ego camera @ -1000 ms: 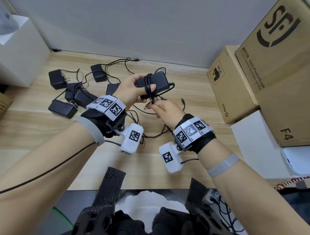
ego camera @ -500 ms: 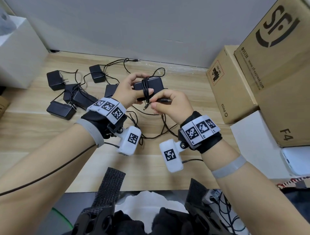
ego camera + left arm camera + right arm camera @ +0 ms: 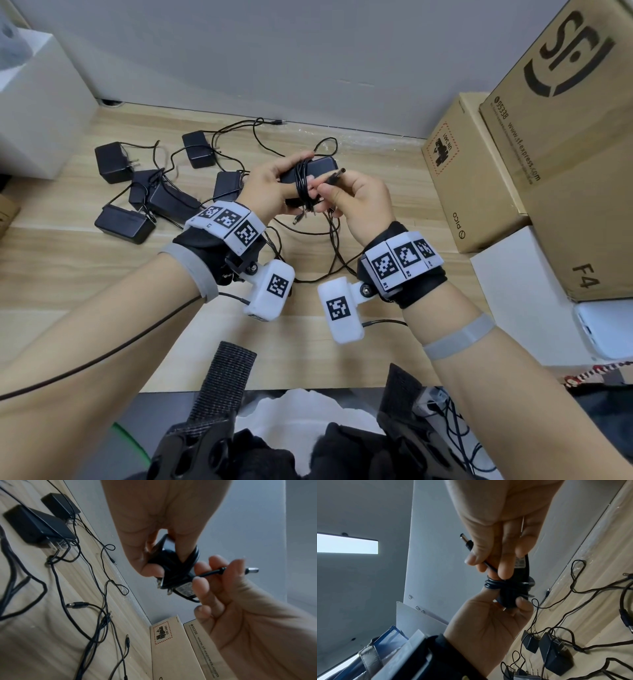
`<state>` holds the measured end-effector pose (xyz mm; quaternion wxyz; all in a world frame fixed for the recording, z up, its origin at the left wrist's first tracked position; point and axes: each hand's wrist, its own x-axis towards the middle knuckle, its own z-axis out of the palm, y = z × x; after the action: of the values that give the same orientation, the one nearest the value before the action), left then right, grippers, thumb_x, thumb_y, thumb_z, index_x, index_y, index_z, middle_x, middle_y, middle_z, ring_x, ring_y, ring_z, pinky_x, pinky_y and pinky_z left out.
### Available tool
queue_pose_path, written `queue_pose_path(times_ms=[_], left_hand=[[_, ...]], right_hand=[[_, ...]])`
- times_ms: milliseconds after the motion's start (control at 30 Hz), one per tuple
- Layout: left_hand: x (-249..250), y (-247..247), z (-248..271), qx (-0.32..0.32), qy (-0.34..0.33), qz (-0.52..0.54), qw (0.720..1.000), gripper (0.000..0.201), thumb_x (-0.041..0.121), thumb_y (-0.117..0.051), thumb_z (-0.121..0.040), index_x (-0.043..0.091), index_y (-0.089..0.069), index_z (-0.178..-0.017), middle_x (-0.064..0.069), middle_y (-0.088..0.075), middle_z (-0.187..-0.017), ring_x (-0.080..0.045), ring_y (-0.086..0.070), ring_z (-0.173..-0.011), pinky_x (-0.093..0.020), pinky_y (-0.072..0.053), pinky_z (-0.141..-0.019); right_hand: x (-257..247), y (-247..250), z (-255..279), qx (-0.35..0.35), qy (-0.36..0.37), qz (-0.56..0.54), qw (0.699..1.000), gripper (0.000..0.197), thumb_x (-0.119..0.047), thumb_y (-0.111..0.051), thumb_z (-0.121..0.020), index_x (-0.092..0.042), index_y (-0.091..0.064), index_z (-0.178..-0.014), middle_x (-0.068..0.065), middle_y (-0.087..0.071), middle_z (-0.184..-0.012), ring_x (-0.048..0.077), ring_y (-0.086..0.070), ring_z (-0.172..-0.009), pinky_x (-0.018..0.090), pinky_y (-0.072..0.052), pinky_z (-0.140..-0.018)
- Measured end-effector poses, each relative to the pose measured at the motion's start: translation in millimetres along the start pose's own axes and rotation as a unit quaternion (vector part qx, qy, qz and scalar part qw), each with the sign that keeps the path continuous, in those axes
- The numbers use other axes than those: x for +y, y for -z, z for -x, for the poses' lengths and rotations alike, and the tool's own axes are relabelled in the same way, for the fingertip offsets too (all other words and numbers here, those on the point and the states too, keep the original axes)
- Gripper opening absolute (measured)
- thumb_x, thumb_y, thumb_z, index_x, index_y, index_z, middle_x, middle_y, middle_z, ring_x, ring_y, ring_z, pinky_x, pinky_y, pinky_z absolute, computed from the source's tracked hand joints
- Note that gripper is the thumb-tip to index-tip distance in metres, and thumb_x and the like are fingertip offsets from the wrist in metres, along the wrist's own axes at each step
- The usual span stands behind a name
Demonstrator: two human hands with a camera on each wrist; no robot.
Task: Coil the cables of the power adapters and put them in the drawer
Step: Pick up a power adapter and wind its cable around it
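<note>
Above the wooden table, my left hand grips a black power adapter whose cable is wound in several turns around its body. My right hand pinches the free end of that cable just behind the barrel plug, close to the adapter's right side. The left wrist view shows the adapter with its prongs pointing down and the plug sticking out past my right fingers. The right wrist view shows the coil and the plug. No drawer is in view.
Several more black adapters lie at the table's left with loose, tangled cables spreading under my hands. Cardboard boxes line the right side, with a white box in front of them. Another white box stands at the far left.
My right hand rose from below the adapter to its right side, bringing the plug end up. The loose length of cable has shortened into the coil. My left hand kept its grip.
</note>
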<state>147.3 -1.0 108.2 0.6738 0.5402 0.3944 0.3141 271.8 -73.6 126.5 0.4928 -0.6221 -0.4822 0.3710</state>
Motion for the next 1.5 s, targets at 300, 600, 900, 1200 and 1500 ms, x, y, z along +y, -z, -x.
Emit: queue_pose_path(times_ms=[300,600,900,1200,1500], left_hand=[[0.1,-4.3,0.4,-0.042,0.003,0.030,0.999,0.043,-0.003,-0.049,-0.091,0.020,-0.049,-0.128,-0.002,-0.054,-0.113,-0.019,-0.062,-0.084,-0.024,-0.057,-0.063],[-2.3,-9.8,-0.4,0.006,-0.021,0.050,0.999,0.027,-0.003,-0.050,-0.090,0.022,-0.042,-0.098,-0.005,-0.047,-0.097,-0.018,-0.061,-0.078,-0.027,-0.057,-0.057],[-4.6,-8.0,-3.4,0.053,-0.018,0.059,0.997,0.029,-0.004,-0.047,-0.092,0.010,-0.044,-0.117,-0.002,-0.048,-0.097,-0.018,-0.061,-0.080,-0.023,-0.057,-0.061],[-3.9,-8.3,-2.4,0.034,-0.022,0.045,0.998,0.021,-0.001,-0.046,-0.093,0.013,-0.048,-0.110,0.000,-0.048,-0.101,-0.017,-0.061,-0.076,-0.020,-0.054,-0.056],[-3.9,-9.9,-1.7,0.033,-0.068,0.006,0.997,0.017,0.003,-0.046,-0.094,0.014,-0.053,-0.105,0.002,-0.050,-0.097,-0.013,-0.058,-0.069,-0.018,-0.051,-0.052]], right_hand=[[-9.2,5.9,-4.6,0.060,-0.031,0.027,0.997,0.018,-0.010,-0.058,-0.087,-0.024,-0.047,-0.082,0.002,-0.061,-0.057,0.012,-0.050,-0.041,0.026,-0.045,-0.052],[-13.9,3.3,-13.7,0.070,-0.064,0.062,0.994,0.021,-0.009,-0.059,-0.085,-0.022,-0.058,-0.068,0.001,-0.053,-0.048,0.003,-0.043,-0.033,0.020,-0.037,-0.043],[-15.6,0.8,-14.7,0.035,-0.020,0.199,0.979,0.026,-0.010,-0.056,-0.087,-0.017,-0.070,-0.108,-0.018,-0.053,-0.062,0.005,-0.055,-0.061,0.020,-0.048,-0.074],[-15.8,-7.6,-19.9,0.037,-0.019,0.241,0.970,0.028,-0.003,-0.056,-0.086,-0.015,-0.070,-0.107,0.006,-0.064,-0.101,0.029,-0.064,-0.084,0.039,-0.054,-0.085],[-15.9,-1.8,-14.3,0.101,-0.048,0.084,0.990,0.027,-0.001,-0.065,-0.078,-0.026,-0.057,-0.073,-0.003,-0.067,-0.067,0.012,-0.066,-0.052,0.027,-0.056,-0.060]])
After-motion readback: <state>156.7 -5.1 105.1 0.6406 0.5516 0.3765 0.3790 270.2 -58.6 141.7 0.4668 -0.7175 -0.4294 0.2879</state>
